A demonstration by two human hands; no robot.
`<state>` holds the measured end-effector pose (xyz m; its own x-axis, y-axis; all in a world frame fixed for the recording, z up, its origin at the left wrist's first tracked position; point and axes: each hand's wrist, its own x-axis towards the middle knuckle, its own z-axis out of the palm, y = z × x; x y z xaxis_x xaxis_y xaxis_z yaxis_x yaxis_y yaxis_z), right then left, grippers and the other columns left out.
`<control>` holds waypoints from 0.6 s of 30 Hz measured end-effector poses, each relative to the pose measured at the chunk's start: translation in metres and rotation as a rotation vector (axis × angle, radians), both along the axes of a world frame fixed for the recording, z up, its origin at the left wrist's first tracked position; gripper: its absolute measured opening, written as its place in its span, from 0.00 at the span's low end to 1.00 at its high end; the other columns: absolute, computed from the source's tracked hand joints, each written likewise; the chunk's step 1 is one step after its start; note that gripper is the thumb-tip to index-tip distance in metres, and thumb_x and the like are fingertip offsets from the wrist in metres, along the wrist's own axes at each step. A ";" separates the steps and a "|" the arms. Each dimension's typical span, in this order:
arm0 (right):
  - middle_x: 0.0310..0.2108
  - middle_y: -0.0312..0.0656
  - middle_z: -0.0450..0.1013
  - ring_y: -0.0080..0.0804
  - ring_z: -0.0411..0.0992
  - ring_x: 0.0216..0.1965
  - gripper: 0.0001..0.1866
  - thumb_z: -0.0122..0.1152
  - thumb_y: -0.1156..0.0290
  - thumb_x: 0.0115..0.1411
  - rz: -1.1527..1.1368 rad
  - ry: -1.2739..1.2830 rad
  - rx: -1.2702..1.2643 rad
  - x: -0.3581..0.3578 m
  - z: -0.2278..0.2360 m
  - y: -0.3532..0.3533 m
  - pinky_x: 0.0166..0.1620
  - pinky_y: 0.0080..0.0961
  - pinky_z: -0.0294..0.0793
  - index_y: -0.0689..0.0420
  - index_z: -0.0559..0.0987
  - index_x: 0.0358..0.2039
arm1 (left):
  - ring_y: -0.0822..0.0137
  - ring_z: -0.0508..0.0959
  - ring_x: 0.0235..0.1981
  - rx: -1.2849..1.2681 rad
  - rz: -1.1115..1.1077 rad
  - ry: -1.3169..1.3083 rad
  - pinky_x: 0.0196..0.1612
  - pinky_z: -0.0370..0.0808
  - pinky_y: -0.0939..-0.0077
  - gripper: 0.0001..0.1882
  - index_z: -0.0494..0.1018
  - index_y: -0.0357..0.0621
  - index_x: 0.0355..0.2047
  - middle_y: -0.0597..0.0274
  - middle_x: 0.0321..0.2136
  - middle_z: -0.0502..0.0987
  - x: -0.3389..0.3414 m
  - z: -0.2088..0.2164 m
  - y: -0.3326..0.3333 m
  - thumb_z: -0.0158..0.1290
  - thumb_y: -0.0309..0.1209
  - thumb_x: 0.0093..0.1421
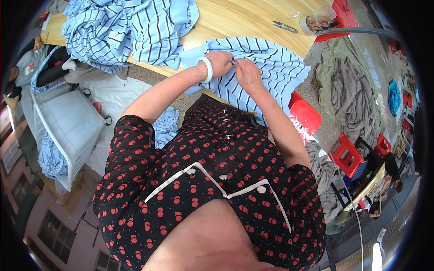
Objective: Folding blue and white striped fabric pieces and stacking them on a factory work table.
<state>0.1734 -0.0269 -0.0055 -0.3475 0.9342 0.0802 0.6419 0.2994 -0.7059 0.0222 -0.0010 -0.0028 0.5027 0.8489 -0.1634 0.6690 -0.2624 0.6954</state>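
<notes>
A light blue garment point(275, 67) with dark stripes lies across the table edge in front of me and hangs down toward my lap. My left hand point(219, 64), with a pale bangle at its wrist, is closed on the cloth. Close beside it, my right hand point(249, 75) is pinched on the same garment. The fingertips nearly meet over a small bit whose detail I cannot make out. To the left, a big heap of the same striped cloth point(153, 36) covers part of the wooden table point(230, 20).
Thread snips point(285, 26) lie at the table's far right, by a clear tub point(312, 25) of small tools. A red stool point(304, 118) stands right of my lap. Grey cloth point(350, 97) is piled on the floor. On the left is a wheeled cart point(68, 124).
</notes>
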 end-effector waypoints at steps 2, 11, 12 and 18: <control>0.21 0.49 0.66 0.45 0.65 0.27 0.04 0.46 0.78 0.46 -0.006 0.024 0.009 0.000 0.002 -0.001 0.30 0.36 0.65 0.63 0.70 0.23 | 0.48 0.69 0.24 0.001 -0.014 -0.023 0.29 0.65 0.60 0.07 0.65 0.37 0.18 0.46 0.18 0.69 -0.001 0.002 0.001 0.41 0.29 0.45; 0.23 0.47 0.67 0.44 0.65 0.27 0.06 0.46 0.79 0.47 -0.039 0.097 0.103 0.000 0.007 0.000 0.31 0.32 0.65 0.63 0.71 0.26 | 0.62 0.65 0.18 -0.163 -0.073 -0.166 0.23 0.63 0.69 0.08 0.63 0.36 0.18 0.51 0.14 0.64 -0.011 0.016 0.014 0.42 0.29 0.46; 0.23 0.47 0.67 0.44 0.66 0.27 0.06 0.46 0.79 0.47 -0.043 0.106 0.087 -0.001 0.008 0.001 0.31 0.32 0.65 0.63 0.70 0.26 | 0.69 0.62 0.16 -0.234 -0.084 -0.236 0.22 0.61 0.73 0.08 0.62 0.35 0.18 0.55 0.12 0.61 -0.013 0.016 0.016 0.42 0.29 0.47; 0.24 0.47 0.68 0.42 0.67 0.27 0.07 0.46 0.75 0.48 -0.111 0.212 -0.124 -0.003 0.012 0.000 0.31 0.30 0.66 0.61 0.72 0.27 | 0.81 0.56 0.17 -0.539 -0.141 -0.312 0.20 0.56 0.82 0.09 0.61 0.39 0.17 0.73 0.12 0.55 -0.023 0.012 0.024 0.43 0.29 0.50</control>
<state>0.1701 -0.0265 0.0062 -0.2300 0.9729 0.0227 0.4999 0.1381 -0.8550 -0.0005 0.0227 0.0097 0.6964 0.6106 -0.3770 0.3981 0.1084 0.9109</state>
